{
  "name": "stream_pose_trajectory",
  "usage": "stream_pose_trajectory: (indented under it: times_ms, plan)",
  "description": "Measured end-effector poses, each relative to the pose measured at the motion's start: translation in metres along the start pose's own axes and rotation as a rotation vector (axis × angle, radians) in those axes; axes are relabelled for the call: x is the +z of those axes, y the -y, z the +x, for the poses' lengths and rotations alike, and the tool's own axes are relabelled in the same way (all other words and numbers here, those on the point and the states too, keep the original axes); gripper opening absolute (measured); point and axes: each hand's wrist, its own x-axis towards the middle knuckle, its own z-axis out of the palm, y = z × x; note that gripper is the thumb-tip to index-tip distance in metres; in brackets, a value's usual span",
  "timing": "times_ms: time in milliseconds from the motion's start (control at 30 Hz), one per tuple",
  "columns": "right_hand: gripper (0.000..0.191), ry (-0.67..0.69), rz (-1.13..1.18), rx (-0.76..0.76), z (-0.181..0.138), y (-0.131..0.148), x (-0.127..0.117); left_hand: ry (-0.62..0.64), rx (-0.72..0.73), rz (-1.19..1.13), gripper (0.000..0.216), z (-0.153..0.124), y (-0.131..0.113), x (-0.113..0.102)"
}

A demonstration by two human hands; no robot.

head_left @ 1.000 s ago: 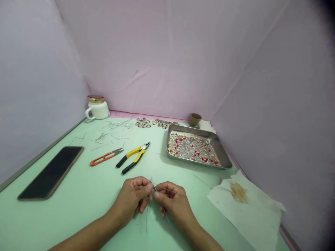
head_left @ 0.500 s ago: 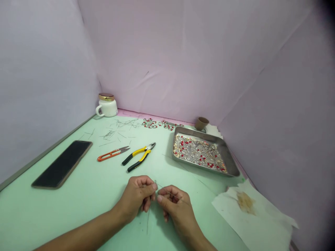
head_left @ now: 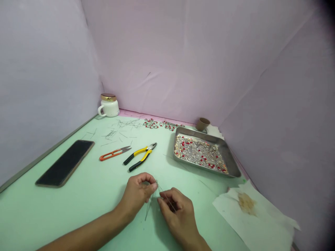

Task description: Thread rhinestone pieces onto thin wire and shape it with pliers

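My left hand (head_left: 138, 193) is closed in a pinch at the looped end of a thin wire (head_left: 148, 208), where something small and shiny shows at the fingertips. Strands of the wire hang down below that pinch and also run across toward my right hand (head_left: 180, 210). The thumb and forefinger of the right hand are closed around strands just right of the loop. Beyond the hands lie yellow-and-black pliers (head_left: 141, 158) and orange thread snips (head_left: 113, 153).
A metal tray (head_left: 206, 170) of red, clear and gold beads stands right. At the back are beaded pieces (head_left: 150, 123), loose wires (head_left: 112, 134), a white mug (head_left: 110, 108) and a brown cup (head_left: 202, 124). A phone (head_left: 65, 164) lies left, stained paper (head_left: 251, 219) right.
My right hand has shifted slightly down, with its fingers a little farther from the left hand's pinch. Strands between the hands now spread more visibly. The left hand keeps its pinch.
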Motion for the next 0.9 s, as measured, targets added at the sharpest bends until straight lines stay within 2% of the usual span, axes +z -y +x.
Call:
stream_pose_trajectory:
  times_ms: [167, 233, 300, 433, 667, 733, 833, 900]
  plan:
    - [0.012, -0.011, -0.224, -0.310, -0.003, -0.003, -0.002, 0.062, 0.007, 0.021, 0.013, -0.002, -0.001, 0.000]
    - [0.014, -0.004, -0.265, -0.380, -0.003, -0.003, -0.002, 0.100, 0.009, 0.012, 0.013, -0.001, -0.001, 0.000]
    - [0.014, -0.042, -0.255, -0.389, -0.004, -0.003, 0.000, 0.123, 0.026, -0.011, 0.012, -0.001, 0.000, -0.001]
    - [0.013, -0.097, -0.133, -0.254, -0.005, -0.001, 0.003, 0.167, 0.062, -0.077, 0.013, -0.003, 0.000, -0.004]
    - [0.010, -0.016, -0.026, -0.097, -0.008, 0.001, 0.004, 0.192, 0.044, -0.001, 0.013, 0.000, -0.002, -0.005]
    - [0.009, 0.051, 0.035, -0.025, -0.006, 0.001, 0.001, 0.188, 0.046, 0.055, 0.011, 0.002, -0.002, -0.007]
    - [0.014, 0.246, 0.207, 0.132, 0.002, 0.001, -0.011, 0.157, 0.082, 0.159, 0.011, 0.003, -0.003, -0.010]
    - [0.021, 0.304, 0.351, 0.234, 0.010, 0.002, -0.021, 0.134, 0.111, 0.241, 0.012, 0.001, -0.005, -0.011]
